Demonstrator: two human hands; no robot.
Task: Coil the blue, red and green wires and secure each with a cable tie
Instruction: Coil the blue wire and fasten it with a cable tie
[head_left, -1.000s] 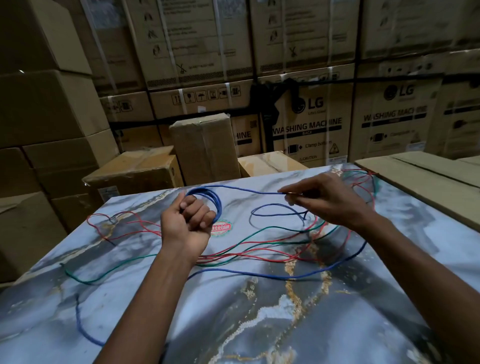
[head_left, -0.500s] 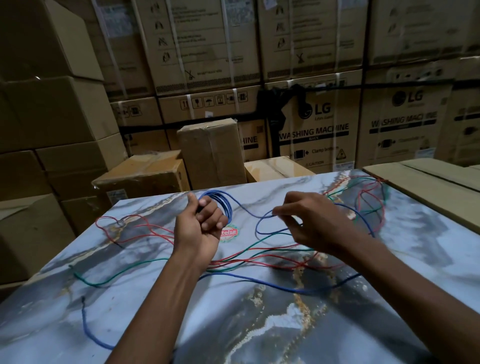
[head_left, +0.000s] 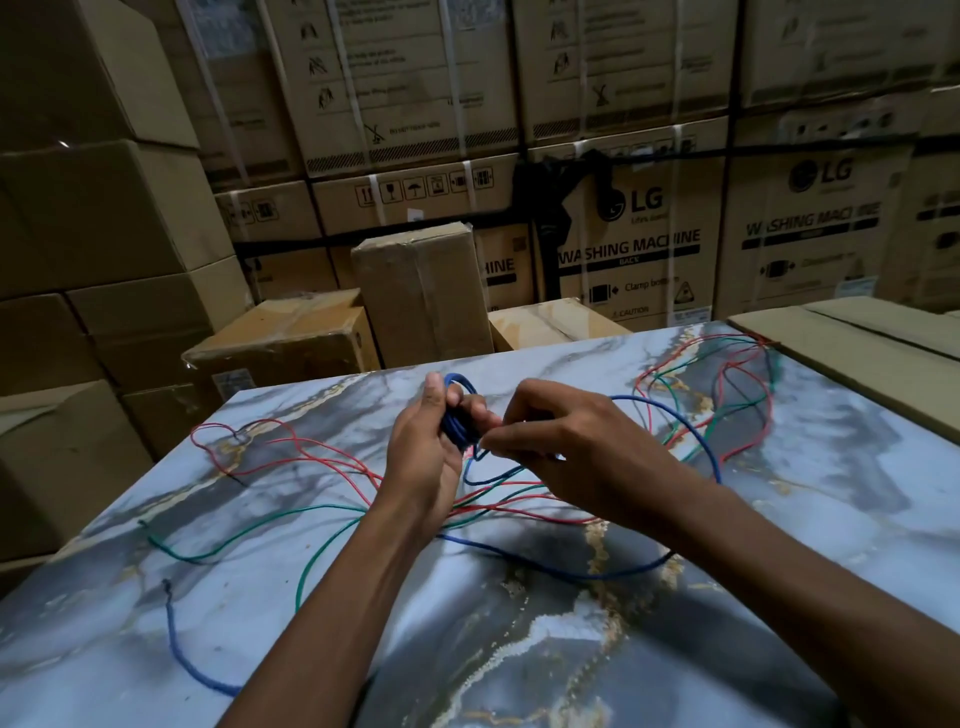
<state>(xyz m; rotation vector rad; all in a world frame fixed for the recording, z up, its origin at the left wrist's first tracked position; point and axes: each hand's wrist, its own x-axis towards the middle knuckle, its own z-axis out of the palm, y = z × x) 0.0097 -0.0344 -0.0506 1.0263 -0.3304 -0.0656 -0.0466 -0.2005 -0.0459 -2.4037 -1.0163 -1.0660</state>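
Blue wire (head_left: 698, 439) is partly wound into a small coil (head_left: 457, 415) that sits in the left hand (head_left: 423, 452), whose fingers and thumb curl round the loops and hold them above the tabletop. Just beside it, the right hand (head_left: 566, 441) pinches a strand of the same wire between thumb and fingertips, right at the coil's lower edge. From there the loose length arcs out to the right, drops behind the right forearm, runs back across the surface under both arms, and a frayed end lies near the left front edge. Red wire (head_left: 291, 457) sprawls in loops to the left of the hands and passes beneath them, tangled with the green wire (head_left: 249, 535), which curves along the left side; both pile up again in loops at the far right corner. All of it rests on a marble-patterned tabletop (head_left: 519, 649) in grey, white and gold. Cardboard boxes (head_left: 426, 296) stand behind, several printed with washing machine labels.
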